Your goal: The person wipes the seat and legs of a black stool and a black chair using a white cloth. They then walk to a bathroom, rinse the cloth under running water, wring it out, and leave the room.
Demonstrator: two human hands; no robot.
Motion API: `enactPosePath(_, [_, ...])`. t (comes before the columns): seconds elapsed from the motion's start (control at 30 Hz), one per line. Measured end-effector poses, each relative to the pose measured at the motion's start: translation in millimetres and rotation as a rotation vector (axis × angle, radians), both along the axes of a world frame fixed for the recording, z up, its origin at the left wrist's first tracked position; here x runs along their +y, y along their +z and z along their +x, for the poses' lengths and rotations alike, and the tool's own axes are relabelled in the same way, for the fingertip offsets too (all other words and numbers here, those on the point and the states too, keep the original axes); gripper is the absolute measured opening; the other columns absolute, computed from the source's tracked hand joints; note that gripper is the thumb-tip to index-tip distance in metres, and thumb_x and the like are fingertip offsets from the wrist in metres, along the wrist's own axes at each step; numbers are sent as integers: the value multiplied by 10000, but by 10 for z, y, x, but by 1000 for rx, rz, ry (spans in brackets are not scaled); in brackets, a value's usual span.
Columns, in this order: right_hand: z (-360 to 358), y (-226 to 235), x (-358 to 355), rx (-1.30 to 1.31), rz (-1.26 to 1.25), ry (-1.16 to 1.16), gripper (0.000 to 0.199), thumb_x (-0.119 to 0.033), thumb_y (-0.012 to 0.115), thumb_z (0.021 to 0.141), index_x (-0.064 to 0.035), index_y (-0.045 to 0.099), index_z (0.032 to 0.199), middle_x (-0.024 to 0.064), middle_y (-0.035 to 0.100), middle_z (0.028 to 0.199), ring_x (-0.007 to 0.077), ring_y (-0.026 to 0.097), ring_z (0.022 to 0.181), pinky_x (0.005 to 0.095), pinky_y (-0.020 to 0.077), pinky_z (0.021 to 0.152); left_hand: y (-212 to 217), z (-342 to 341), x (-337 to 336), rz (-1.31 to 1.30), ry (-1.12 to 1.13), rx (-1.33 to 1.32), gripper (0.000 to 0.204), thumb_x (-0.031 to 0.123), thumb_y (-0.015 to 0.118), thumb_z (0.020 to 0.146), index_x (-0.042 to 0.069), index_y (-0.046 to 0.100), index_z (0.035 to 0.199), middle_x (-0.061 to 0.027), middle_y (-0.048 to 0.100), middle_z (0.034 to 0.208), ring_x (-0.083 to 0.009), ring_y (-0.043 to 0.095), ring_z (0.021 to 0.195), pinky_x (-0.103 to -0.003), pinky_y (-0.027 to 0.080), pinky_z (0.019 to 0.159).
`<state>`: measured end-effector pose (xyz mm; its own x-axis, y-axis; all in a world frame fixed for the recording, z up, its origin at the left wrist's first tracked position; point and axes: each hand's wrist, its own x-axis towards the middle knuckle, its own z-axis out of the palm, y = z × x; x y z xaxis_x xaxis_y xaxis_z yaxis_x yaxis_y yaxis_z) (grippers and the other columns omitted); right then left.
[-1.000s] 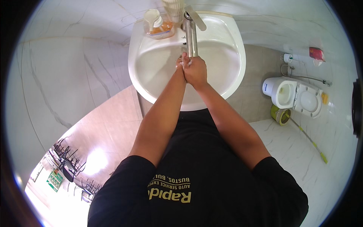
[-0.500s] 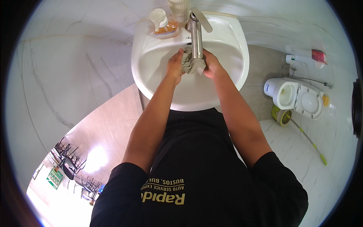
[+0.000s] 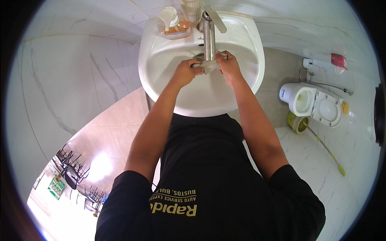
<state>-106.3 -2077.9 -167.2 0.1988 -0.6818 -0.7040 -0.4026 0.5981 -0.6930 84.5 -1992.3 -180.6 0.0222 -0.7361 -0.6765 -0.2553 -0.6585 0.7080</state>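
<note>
A wet grey cloth (image 3: 208, 66) is stretched between my two hands beneath the spout of a metal faucet (image 3: 209, 40). Water seems to run from the spout onto its middle. My left hand (image 3: 187, 72) pinches the cloth's left end, fingers closed. On the other side, my right hand (image 3: 230, 67) grips the right end, and a bit of cloth shows above its fingers. Both hands are over the basin of a white sink (image 3: 161, 89). The faucet hides part of the cloth.
A pump bottle with orange liquid (image 3: 176, 29) stands on the sink's back left ledge, near a ribbed pale container (image 3: 191, 10). To the right are a white toilet (image 3: 303, 99), a green bucket (image 3: 296, 123) and a long green-handled stick (image 3: 327, 149). Chairs (image 3: 72, 166) appear at far left.
The bunched cloth is now pulled out sideways under the spout. My left hand has turned over it and moved slightly down; my right hand has shifted a little right, still holding on.
</note>
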Motion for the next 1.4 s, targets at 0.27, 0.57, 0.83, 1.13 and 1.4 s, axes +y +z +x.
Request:
enactPosePath(0.27, [57,20,124,-425,190,-323,429,-378,703,977,-23,614,1201,103,679,1050,217,682,945,371,571,809,-162,17,-99,63,479,290,466,414,636,964,98,639,1306,-79,621,1280,-235,614,1119,-419,531,933])
enactPosePath(0.57, [488,123,590,-177,-555,-39,268,-296,628,1013,-38,673,1075,141,692,973,297,679,861,394,535,744,-938,-385,-156,207,836,1242,367,400,453,1065,106,639,1181,-53,725,1026,-216,704,949,-390,585,873])
enactPosePath(0.83, [409,-130,248,420,-501,62,365,-339,515,1045,-36,708,983,247,713,900,465,685,878,549,536,794,-301,-668,-310,150,951,771,260,303,528,1044,106,674,1132,-49,674,940,-209,672,784,-399,588,621])
enactPosePath(1.13, [62,-586,74,-311,362,-359,513,-549,466,1065,-106,597,1286,67,631,1052,300,645,1028,540,524,907,173,-462,-250,48,765,626,341,281,592,1021,42,646,1258,-89,691,1098,-198,673,976,-354,556,836])
enactPosePath(1.4, [-190,103,208,-320,301,-91,654,-600,502,1031,-139,434,1489,119,458,1443,300,510,1282,542,395,1094,403,-380,-230,-33,424,536,430,174,752,915,-2,632,1289,-91,698,1127,-203,674,1006,-361,551,857])
